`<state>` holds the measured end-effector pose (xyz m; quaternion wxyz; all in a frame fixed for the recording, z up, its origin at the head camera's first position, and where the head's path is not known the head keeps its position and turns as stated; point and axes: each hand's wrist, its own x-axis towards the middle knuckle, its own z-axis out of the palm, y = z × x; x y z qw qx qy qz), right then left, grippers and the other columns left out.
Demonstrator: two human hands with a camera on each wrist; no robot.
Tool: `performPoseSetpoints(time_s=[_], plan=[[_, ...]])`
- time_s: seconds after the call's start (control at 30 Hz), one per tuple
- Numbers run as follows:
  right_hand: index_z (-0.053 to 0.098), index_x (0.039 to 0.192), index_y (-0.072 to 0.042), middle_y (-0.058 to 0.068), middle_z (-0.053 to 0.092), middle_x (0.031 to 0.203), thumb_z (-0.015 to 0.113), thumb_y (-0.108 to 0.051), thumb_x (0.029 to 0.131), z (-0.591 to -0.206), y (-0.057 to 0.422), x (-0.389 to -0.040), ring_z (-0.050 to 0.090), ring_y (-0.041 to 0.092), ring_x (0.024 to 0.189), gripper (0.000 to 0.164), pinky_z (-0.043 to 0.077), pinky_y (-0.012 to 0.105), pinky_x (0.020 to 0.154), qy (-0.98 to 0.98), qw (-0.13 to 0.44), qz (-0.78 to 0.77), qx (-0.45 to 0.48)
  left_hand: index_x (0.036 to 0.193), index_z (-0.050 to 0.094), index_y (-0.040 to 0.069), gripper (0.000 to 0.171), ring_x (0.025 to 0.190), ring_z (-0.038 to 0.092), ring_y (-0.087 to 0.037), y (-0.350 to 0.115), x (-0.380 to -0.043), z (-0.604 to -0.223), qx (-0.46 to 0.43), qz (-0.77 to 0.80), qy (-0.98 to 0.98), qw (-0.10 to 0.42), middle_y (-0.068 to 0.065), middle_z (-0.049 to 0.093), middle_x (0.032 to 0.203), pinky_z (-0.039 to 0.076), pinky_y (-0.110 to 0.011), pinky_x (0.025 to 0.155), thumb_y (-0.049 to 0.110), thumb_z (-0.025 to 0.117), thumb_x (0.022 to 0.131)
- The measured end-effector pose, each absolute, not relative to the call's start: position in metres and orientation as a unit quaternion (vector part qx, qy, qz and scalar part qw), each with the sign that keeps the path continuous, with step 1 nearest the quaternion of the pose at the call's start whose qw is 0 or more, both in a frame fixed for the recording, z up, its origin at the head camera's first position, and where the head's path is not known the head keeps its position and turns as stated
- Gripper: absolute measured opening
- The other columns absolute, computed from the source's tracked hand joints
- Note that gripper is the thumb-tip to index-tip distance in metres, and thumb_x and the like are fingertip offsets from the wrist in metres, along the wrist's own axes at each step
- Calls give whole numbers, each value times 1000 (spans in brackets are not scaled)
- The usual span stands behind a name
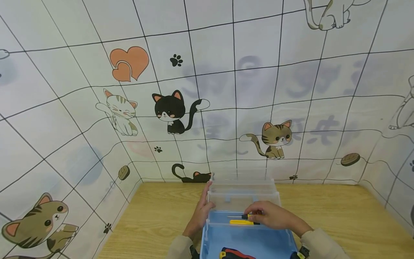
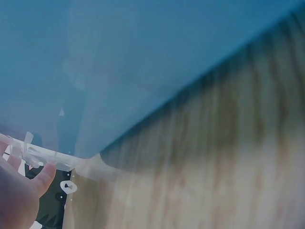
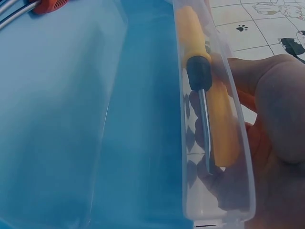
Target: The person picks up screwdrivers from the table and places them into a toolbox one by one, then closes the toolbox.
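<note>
A blue toolbox (image 1: 249,239) stands open on the table, its clear lid (image 1: 242,187) raised at the back. My left hand (image 1: 201,216) holds the lid's left side between thumb and fingers; in the left wrist view the thumb (image 2: 44,177) touches a clear edge. My right hand (image 1: 270,215) pinches a small screwdriver (image 1: 245,217) by its yellow-and-black handle, the thin shaft pointing left. Right beside it lies a yellow tool (image 1: 240,222) with a dark end. Through a clear tray wall (image 3: 219,214), the right wrist view shows the screwdriver (image 3: 199,74) alongside a yellow strip (image 3: 224,124).
A red-and-black handled tool (image 1: 236,253) with a yellow end lies in the blue box near its front. Wood-grain table (image 1: 155,216) extends on both sides. Behind stands a wall covering (image 1: 223,90) with cat drawings and grid lines.
</note>
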<state>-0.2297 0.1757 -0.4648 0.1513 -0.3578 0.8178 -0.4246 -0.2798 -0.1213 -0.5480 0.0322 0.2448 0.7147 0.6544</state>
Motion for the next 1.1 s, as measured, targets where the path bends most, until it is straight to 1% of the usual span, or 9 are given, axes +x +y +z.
performPoseSetpoints(time_s=[0.17, 0.33, 0.57, 0.67, 0.87, 1.03, 1.1], plan=[[68, 120, -12, -1, 67, 108, 56, -24, 100, -467, 177, -230, 59, 6, 92, 26, 49, 28, 73, 817, 148, -423, -364, 158, 11, 32, 82, 136, 35, -33, -121, -279, -547, 241, 649, 721, 27, -4, 23, 158, 33, -55, 108, -3, 40, 89], [69, 119, -12, -1, 67, 108, 57, -24, 100, -467, 176, -230, 60, 9, 96, 25, 50, 29, 77, 818, 149, -426, -358, 159, 11, 30, 82, 135, 36, -34, -120, -279, -546, 240, 645, 725, 22, -6, 23, 158, 34, -55, 107, -2, 40, 89], [69, 118, -13, -2, 67, 107, 58, -24, 99, -466, 176, -231, 60, 10, 97, 25, 50, 29, 77, 821, 148, -425, -352, 158, 11, 32, 83, 135, 37, -32, -119, -279, -545, 244, 654, 715, 29, -5, 24, 157, 35, -52, 108, -4, 39, 89], [70, 118, -13, -3, 67, 106, 59, -24, 99, -466, 176, -232, 60, 9, 96, 25, 50, 29, 77, 823, 143, -421, -353, 159, 10, 31, 82, 136, 36, -32, -119, -279, -545, 247, 655, 713, 31, -5, 23, 158, 35, -53, 108, -3, 39, 90], [71, 117, -13, -4, 67, 106, 60, -25, 98, -466, 175, -232, 59, 8, 96, 25, 49, 28, 76, 828, 133, -411, -358, 159, 7, 26, 81, 137, 34, -32, -120, -278, -541, 244, 657, 712, 38, -5, 21, 159, 33, -55, 109, -6, 37, 91], [71, 116, -14, -4, 67, 106, 61, -25, 98, -464, 175, -231, 59, 8, 96, 24, 49, 28, 76, 830, 132, -407, -359, 160, 6, 19, 82, 137, 34, -35, -120, -276, -535, 246, 665, 703, 51, -9, 20, 159, 32, -57, 109, -10, 37, 90], [72, 116, -15, -4, 68, 107, 60, -25, 98, -463, 175, -231, 58, 8, 96, 24, 48, 28, 75, 829, 133, -408, -359, 160, 5, 18, 83, 138, 33, -36, -120, -276, -535, 246, 666, 703, 52, -10, 20, 160, 31, -58, 109, -10, 38, 89]])
